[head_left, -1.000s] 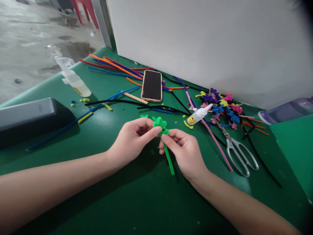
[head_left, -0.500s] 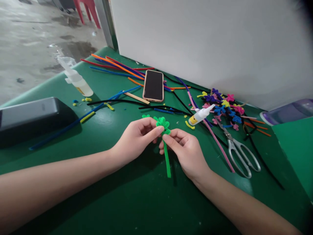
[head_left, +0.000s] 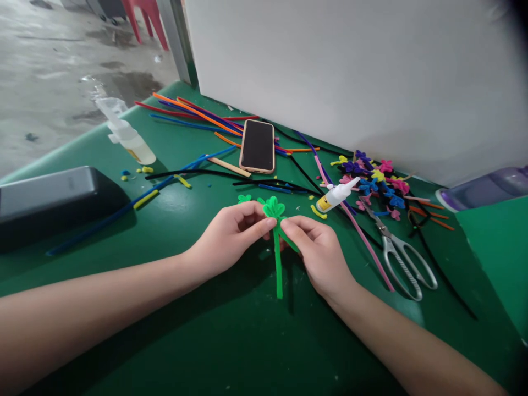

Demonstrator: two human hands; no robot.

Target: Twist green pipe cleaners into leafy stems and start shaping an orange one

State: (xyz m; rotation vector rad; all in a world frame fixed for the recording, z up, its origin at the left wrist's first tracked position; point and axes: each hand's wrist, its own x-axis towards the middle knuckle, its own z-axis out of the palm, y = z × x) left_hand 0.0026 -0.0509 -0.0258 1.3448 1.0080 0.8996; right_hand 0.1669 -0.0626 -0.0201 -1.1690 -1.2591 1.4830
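Between my two hands is a green pipe cleaner flower [head_left: 274, 207], its looped petals facing up and a straight stem end [head_left: 279, 275] hanging down. My left hand [head_left: 231, 228] pinches it just under the petals with thumb and forefinger. Against its right side, my right hand [head_left: 317, 250] pinches a green pipe cleaner end [head_left: 289, 239] that slants down under the fingers. More green loops [head_left: 245, 198] show on the green table beyond my left fingers. A small glue bottle [head_left: 337, 195] lies to the right, near the scissors [head_left: 406, 258].
A phone [head_left: 258, 146] lies among coloured pipe cleaners [head_left: 193, 113] at the back. Finished flowers [head_left: 377, 179] are heaped at the right, before a purple bottle [head_left: 487, 187]. A larger glue bottle [head_left: 134, 140] and a dark box [head_left: 61, 203] stand left.
My right fingers have shifted slightly, and a green end now slants out beneath them. The flower's petals look more upright. The left hand keeps its pinch.
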